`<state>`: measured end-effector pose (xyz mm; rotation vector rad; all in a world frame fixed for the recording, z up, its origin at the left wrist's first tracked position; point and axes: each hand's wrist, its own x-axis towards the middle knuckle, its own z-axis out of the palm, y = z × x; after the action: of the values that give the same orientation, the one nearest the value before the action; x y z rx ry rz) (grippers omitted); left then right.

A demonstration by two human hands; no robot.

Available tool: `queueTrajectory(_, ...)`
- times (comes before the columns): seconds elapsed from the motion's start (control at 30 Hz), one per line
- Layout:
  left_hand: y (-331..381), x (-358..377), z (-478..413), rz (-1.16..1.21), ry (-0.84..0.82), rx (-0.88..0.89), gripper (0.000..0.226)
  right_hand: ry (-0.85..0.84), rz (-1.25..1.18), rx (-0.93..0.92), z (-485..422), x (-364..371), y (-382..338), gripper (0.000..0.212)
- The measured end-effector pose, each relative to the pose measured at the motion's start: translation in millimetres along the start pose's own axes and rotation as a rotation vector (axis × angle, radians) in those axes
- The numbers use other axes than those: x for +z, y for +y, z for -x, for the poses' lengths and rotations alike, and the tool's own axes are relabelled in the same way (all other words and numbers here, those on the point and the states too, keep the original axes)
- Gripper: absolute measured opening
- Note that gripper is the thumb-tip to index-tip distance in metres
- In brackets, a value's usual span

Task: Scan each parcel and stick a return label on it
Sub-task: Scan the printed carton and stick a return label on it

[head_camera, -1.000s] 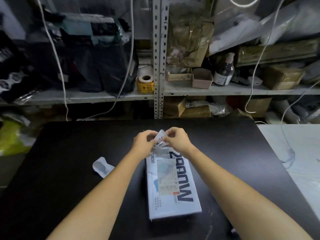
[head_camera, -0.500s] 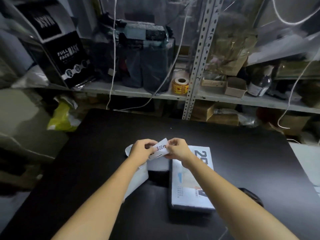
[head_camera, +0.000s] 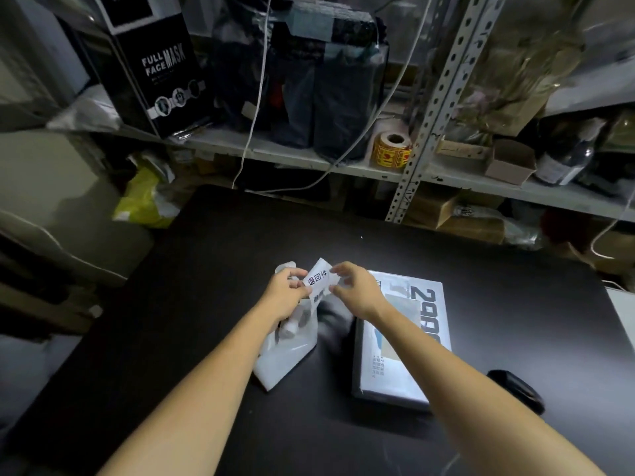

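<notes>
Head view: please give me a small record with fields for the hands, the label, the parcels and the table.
left hand: pinches the white return label with black characters, also holds white backing strip
right hand: fingertips at the label's right edge
white flat plastic mailer: lies under the left hand
white rectangular box with large dark print: lies right of mailer
black table: bears both parcels

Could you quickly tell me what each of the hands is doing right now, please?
Left hand: closed, pinching the left edge of the return label.
Right hand: fingers pinching the same label's right edge.
</notes>
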<state>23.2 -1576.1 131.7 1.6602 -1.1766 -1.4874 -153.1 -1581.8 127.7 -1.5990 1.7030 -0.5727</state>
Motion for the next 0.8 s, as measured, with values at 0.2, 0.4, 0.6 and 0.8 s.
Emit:
queueTrajectory(0.2, 4, 3, -6, 0.101, -0.051, -0.006, 0.035, 0.046, -0.204, 0.055, -10, 3, -6, 0.027)
queueTrajectory(0.4, -12, 7, -6, 0.132, -0.032, -0.079, 0.036, 0.121, -0.501, 0.170, -13, 1, 1, 0.020)
queueTrajectory(0.6, -12, 11, -5, 0.165, -0.033, -0.050, 0.019, 0.210, -0.144, 0.106, -10, -1, 2, 0.029)
queueTrajectory(0.8, -4, 13, -2, 0.199, -0.050, -0.021, 0.021, 0.122, 0.177, -0.220, -9, -3, -11, 0.005)
